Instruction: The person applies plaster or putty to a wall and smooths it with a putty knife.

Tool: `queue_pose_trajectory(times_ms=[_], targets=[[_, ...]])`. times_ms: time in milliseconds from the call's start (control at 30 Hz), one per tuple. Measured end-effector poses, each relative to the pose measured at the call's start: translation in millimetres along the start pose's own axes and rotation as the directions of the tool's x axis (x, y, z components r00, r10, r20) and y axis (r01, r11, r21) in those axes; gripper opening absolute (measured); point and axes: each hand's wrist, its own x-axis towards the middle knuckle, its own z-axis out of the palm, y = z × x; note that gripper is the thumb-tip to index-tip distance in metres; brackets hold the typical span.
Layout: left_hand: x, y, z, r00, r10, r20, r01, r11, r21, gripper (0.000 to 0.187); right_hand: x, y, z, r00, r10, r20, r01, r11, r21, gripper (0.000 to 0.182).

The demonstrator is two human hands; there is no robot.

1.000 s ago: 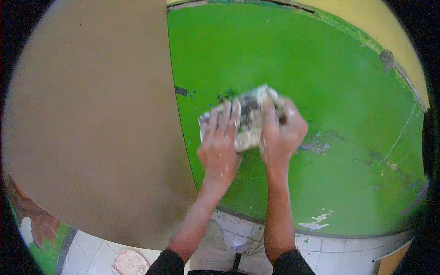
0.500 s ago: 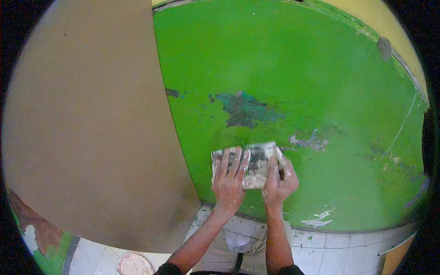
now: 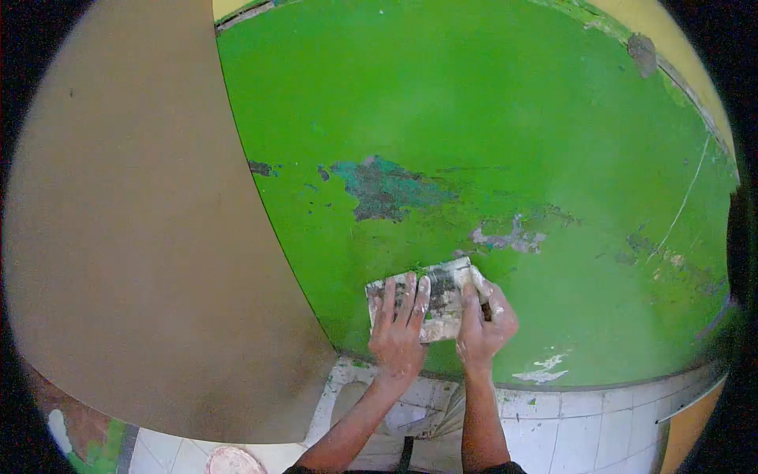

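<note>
A flat rectangular scraper [image 3: 444, 283], smeared with white and dark residue, is pressed at a slant against the green painted wall [image 3: 505, 103]. My left hand [image 3: 399, 336] lies over its left part, fingers stretched over the face, thumb hidden. Around the right end, my right hand [image 3: 485, 322] grips with bent fingers. White residue coats the fingers of both hands. Small green flakes gather along the scraper's upper edge. Just above it, the wall has a bare grey and teal patch [image 3: 383, 189] and a pale grey patch [image 3: 509, 238].
A large brown panel [image 3: 150, 221] borders the green wall on the left. White floor tiles [image 3: 584, 415] run along the wall's base. A round whitish container [image 3: 235, 460] is at the bottom left, and an orange-brown edge [image 3: 691, 419] is at lower right.
The scraper and both hands have moved down the wall, and the scraper tilts more, its right end higher. The view has shifted, so the wall patches appear further left.
</note>
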Motion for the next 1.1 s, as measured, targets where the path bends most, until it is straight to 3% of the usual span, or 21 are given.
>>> queue_pose_trajectory(times_ms=[67, 133, 333, 500, 667, 767, 833, 967, 1033, 1100], targets=[[1, 7, -2, 0.999, -0.023, 0.031, 0.024, 1.0, -0.009, 0.078, -3, 4, -5, 1.0, 0.022, -0.01, -0.022, 1.0, -0.006, 0.02], [-3, 5, 1, 0.997, -0.045, 0.065, 0.051, 0.994, -0.094, 0.102, 4, -6, -4, 0.997, 0.06, 0.05, -0.057, 0.997, -0.046, 0.019], [-10, 8, 13, 0.992, -0.115, 0.056, 0.123, 0.981, -0.15, 0.101, 7, -5, -7, 0.993, -0.013, 0.121, 0.021, 0.998, -0.065, 0.018], [-3, 14, 21, 0.996, -0.09, -0.011, 0.087, 0.987, -0.136, 0.1, 12, -6, -7, 0.991, -0.04, 0.13, 0.053, 0.994, -0.099, 0.022], [-16, 29, 24, 0.987, -0.153, 0.049, 0.159, 0.976, -0.15, 0.103, 15, 5, -20, 0.981, -0.058, 0.186, 0.08, 0.99, -0.115, 0.023], [-11, 36, 20, 0.983, -0.177, 0.054, 0.184, 0.964, -0.192, 0.106, 24, -5, -16, 0.944, -0.209, 0.257, 0.238, 0.967, -0.088, 0.021], [-10, 37, 15, 0.986, -0.162, 0.039, 0.167, 0.959, -0.229, 0.111, 28, -25, -17, 0.963, -0.022, 0.267, 0.073, 0.981, -0.182, 0.017], [-12, 55, 21, 0.978, -0.186, 0.096, 0.207, 0.925, -0.317, 0.113, 43, -32, -19, 0.935, -0.105, 0.338, 0.197, 0.947, -0.252, 0.011], [-13, 64, 25, 0.972, -0.23, 0.053, 0.235, 0.923, -0.304, 0.108, 46, -25, -24, 0.908, -0.254, 0.334, 0.325, 0.929, -0.176, 0.013], [-18, 67, 23, 0.967, -0.231, 0.103, 0.251, 0.926, -0.281, 0.106, 45, -21, -35, 0.906, -0.174, 0.385, 0.265, 0.944, -0.198, 0.013]])
